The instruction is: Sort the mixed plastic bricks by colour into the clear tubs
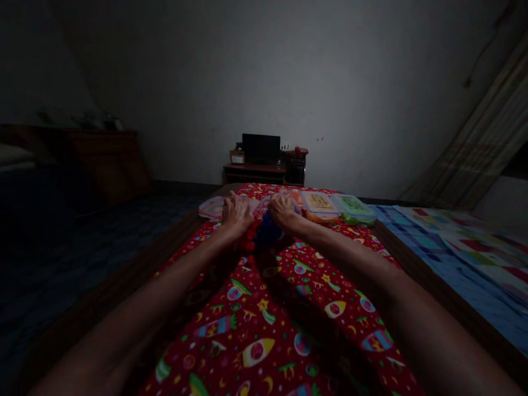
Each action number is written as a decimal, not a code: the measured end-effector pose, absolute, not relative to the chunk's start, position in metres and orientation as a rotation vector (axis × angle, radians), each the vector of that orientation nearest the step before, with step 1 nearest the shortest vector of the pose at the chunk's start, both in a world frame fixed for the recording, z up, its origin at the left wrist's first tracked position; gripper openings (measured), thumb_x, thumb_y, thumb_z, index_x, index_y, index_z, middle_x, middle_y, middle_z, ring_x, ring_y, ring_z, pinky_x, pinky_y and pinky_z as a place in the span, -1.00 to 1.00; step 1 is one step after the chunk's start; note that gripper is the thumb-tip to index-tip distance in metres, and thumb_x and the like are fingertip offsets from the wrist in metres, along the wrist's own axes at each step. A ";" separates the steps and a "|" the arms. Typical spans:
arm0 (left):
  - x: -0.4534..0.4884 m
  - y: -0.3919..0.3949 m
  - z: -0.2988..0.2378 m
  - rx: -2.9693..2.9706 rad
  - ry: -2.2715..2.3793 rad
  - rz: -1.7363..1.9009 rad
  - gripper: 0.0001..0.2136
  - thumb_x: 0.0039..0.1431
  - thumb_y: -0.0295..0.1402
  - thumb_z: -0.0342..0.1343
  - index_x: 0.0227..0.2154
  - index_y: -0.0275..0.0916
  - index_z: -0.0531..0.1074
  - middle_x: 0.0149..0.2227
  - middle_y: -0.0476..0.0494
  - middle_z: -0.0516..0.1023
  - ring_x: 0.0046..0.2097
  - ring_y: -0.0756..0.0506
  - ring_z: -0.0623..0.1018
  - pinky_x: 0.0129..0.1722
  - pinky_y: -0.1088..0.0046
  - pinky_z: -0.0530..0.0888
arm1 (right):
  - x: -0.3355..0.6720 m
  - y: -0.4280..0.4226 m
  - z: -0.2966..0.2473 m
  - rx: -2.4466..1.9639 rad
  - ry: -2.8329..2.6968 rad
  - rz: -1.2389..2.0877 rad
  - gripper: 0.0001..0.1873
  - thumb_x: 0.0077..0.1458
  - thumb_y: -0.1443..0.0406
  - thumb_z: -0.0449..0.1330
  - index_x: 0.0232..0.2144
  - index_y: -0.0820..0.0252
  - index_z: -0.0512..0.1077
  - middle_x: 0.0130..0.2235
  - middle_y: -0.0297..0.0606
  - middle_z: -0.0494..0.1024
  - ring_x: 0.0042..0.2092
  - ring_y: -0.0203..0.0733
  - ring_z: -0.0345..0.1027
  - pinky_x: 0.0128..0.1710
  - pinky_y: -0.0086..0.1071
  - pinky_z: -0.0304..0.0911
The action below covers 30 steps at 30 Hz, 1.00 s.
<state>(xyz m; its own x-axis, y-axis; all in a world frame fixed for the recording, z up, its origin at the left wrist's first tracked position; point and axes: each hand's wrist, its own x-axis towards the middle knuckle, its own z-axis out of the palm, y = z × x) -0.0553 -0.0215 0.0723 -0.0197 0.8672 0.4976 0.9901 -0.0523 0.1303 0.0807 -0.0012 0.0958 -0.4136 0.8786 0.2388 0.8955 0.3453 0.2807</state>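
Both my arms stretch forward over a table covered by a red patterned cloth (264, 330). My left hand (236, 212) rests knuckles up, fingers curled, over small red pieces (249, 237) beside a pinkish lidded container (211, 208). My right hand (282, 211) is also curled, just above a dark blue object (267, 232) that lies between the two hands. What the fingers hold is hidden in the dim light.
An orange lidded container (318, 205) and a green one (353, 208) lie to the right of my hands. A bed with a blue patchwork cover (462, 247) stands at right. A low desk with a dark monitor (260, 147) is at the far wall.
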 end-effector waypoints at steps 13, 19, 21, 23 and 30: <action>-0.076 -0.051 0.010 -1.989 -1.656 -1.404 -0.32 0.03 -0.26 0.17 0.22 -0.14 0.06 0.35 -0.27 -0.19 0.28 -0.31 0.12 0.15 0.15 0.30 | 0.058 -0.039 0.065 -1.405 -2.547 -0.770 -0.45 0.16 0.53 -0.23 0.20 0.55 0.09 0.13 0.44 0.21 -0.09 0.07 0.41 -0.34 -0.18 0.36; -0.086 -0.045 0.016 -2.005 -1.734 -1.402 -0.23 -0.05 -0.31 0.24 0.23 -0.16 0.04 0.32 -0.33 -0.06 0.22 -0.34 0.25 0.09 0.16 0.37 | 0.055 -0.042 0.063 -1.176 -2.686 -0.790 -0.40 0.13 0.59 -0.26 0.23 0.50 0.02 0.17 0.39 0.16 -0.19 -0.04 0.44 -0.31 -0.22 0.33; -0.092 -0.043 0.022 -2.050 -1.638 -1.331 -0.26 -0.03 -0.37 0.21 0.23 -0.15 0.05 0.33 -0.29 -0.08 0.23 -0.31 0.24 0.11 0.17 0.35 | 0.057 -0.034 0.064 -1.185 -2.646 -0.824 -0.39 0.13 0.59 -0.27 0.24 0.49 0.00 0.16 0.37 0.19 -0.18 -0.04 0.44 -0.33 -0.23 0.33; -0.099 -0.042 0.025 -2.113 -1.560 -1.238 -0.31 0.02 -0.39 0.15 0.23 -0.11 0.05 0.35 -0.23 -0.14 0.24 -0.29 0.23 0.12 0.17 0.34 | 0.059 -0.026 0.067 -1.217 -2.583 -0.853 -0.37 0.12 0.60 -0.28 0.25 0.47 -0.02 0.15 0.37 0.21 -0.18 -0.03 0.44 -0.33 -0.22 0.33; -0.111 -0.053 0.022 -2.311 -1.352 -1.109 -0.40 0.18 -0.35 -0.01 0.27 -0.06 -0.03 0.37 -0.09 -0.34 0.32 -0.28 0.02 0.20 0.11 0.21 | 0.067 -0.020 0.084 -1.352 -2.513 -0.855 -0.37 0.16 0.55 -0.28 0.28 0.37 -0.08 0.14 0.40 0.21 -0.17 0.00 0.46 -0.34 -0.20 0.36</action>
